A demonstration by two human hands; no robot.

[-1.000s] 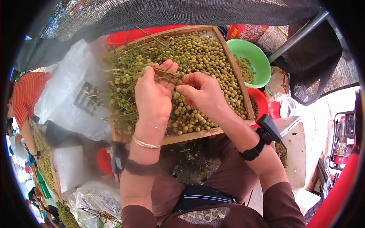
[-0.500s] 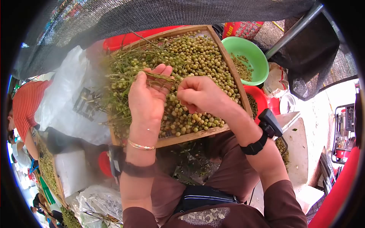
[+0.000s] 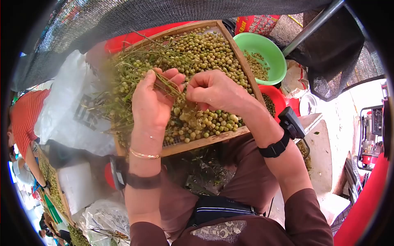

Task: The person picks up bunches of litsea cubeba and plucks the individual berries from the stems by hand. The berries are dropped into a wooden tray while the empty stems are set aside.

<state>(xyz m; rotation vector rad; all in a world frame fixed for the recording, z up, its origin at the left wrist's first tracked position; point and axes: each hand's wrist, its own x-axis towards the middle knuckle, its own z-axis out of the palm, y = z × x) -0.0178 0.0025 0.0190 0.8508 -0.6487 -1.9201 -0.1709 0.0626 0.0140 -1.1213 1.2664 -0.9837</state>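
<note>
Stems in hand: The thin green stems [image 3: 167,84] lie across your left hand [image 3: 154,96], above the tray of fruit.
Left fingers: Your palm is turned up, the thumb pressing the stems against loosely curled fingers.
Right fingers: Your right hand [image 3: 215,90] is just beside the stems' near end, thumb and forefinger pressed together (whether something sits between them, you cannot tell from here).
Under the hands: Round green-yellow fruit [image 3: 213,51] covers much of the tray, blurred just below your right fingertips.
Tray: Its wooden frame [image 3: 243,62] stands in front of you, above your knees.
Uncut-looking heap: More stems with fruit attached, a tangled heap [image 3: 131,67], fill the tray's left side.
Basins: Beyond the frame's right edge are a green basin [image 3: 276,61] and a red basin [image 3: 279,97], both holding fruit.
Far left: A white plastic bag [image 3: 67,117] hangs near a person in a striped red top [image 3: 28,112].
</note>
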